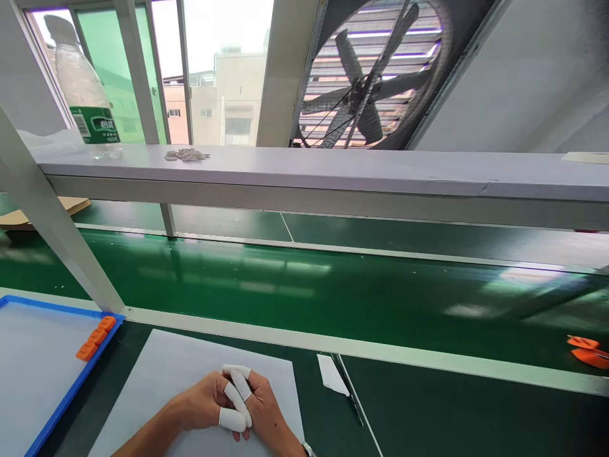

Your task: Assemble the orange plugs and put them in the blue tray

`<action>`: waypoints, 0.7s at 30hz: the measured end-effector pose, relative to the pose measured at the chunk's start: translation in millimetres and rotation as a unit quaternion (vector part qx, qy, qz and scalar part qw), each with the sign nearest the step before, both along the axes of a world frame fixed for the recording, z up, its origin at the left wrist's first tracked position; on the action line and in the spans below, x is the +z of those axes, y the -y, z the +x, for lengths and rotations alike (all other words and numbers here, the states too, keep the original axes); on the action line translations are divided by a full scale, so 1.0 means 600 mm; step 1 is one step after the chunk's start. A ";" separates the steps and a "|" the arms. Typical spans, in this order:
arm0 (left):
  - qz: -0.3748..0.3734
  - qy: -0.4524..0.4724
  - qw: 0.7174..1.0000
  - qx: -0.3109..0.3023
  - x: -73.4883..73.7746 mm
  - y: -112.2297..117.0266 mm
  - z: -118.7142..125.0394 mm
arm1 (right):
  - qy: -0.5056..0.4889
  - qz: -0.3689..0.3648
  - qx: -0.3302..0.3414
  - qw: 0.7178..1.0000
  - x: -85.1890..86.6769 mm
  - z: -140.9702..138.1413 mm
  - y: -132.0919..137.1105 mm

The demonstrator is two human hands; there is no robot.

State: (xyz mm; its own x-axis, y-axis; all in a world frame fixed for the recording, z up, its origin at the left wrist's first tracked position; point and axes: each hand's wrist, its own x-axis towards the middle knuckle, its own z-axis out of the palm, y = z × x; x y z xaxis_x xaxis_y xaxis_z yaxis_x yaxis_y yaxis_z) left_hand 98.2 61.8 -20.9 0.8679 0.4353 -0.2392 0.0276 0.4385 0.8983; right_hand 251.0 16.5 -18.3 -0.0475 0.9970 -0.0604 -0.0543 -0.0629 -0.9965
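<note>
My left hand [202, 403] and my right hand [270, 409] meet above a large white sheet [152, 374] at the bottom centre. Their fingers are closed and pressed against each other. White finger cots [232, 419] cover the thumb and fingertips where the two hands touch. Whatever may lie between the fingers is hidden. Left of the hands, a blue-rimmed white tray [71, 397] has several orange pieces [96, 337] in a row along its right edge. A torn white scrap [332, 374] lies right of the sheet.
A white shelf [304, 166] spans the view, bearing a plastic bottle [88, 89] and a small pile of pale pieces [186, 154]. Behind the table edge runs a green belt [228, 279], with an orange part [590, 352] at far right. A slanted post [71, 247] stands left.
</note>
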 end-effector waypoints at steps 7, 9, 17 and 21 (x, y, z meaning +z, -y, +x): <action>0.011 0.001 1.000 0.000 0.004 0.000 0.003 | 0.019 -0.012 0.010 1.000 0.006 0.002 0.005; 0.013 -0.001 1.000 -0.002 0.003 -0.001 0.003 | 0.029 -0.009 0.011 0.999 0.005 0.001 0.005; 0.011 -0.021 1.000 0.011 0.007 -0.002 0.004 | 0.021 -0.023 0.008 0.999 -0.014 0.002 -0.001; 0.002 -0.020 1.000 0.013 0.005 -0.001 0.004 | 0.015 -0.028 0.012 0.999 -0.009 0.003 0.001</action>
State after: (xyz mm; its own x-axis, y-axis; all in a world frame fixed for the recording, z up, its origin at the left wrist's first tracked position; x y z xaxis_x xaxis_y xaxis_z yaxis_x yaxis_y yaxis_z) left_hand 100.9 62.7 -17.8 0.8459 0.4587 -0.2721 0.0522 0.4366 0.8982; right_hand 252.6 15.7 -23.8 -0.0688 0.9907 -0.1173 -0.0212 -0.1190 -0.9927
